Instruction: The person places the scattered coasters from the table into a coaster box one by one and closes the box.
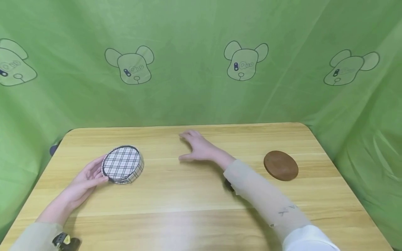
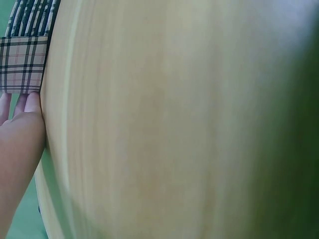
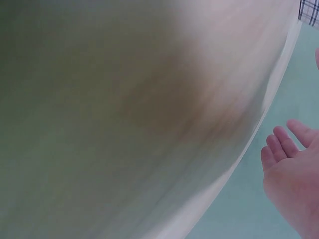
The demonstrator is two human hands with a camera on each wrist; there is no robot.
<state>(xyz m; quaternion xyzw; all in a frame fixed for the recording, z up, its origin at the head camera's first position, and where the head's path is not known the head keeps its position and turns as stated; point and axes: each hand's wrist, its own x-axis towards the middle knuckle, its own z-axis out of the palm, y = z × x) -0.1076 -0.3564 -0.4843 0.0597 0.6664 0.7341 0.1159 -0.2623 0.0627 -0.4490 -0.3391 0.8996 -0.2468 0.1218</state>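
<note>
A round plaid box (image 1: 121, 163), white with dark lines and a dark band at its rim, is at the left of the table in the head view. My left hand (image 1: 86, 179) grips it from its left side, thumb at the front, the other fingers partly hidden. In the left wrist view those fingers meet the edge of the plaid box (image 2: 22, 64). Farther right, my right hand (image 1: 199, 146) is over the back middle of the table, holding nothing, thumb and fingers apart. The right wrist view shows the hand (image 3: 294, 174) with its fingers extended.
A brown round disc (image 1: 281, 165) lies on the right part of the wooden table (image 1: 176, 198). Behind the table's back edge hangs a green curtain (image 1: 188, 97) with mouse-like heads printed on it. Curtain also borders both sides.
</note>
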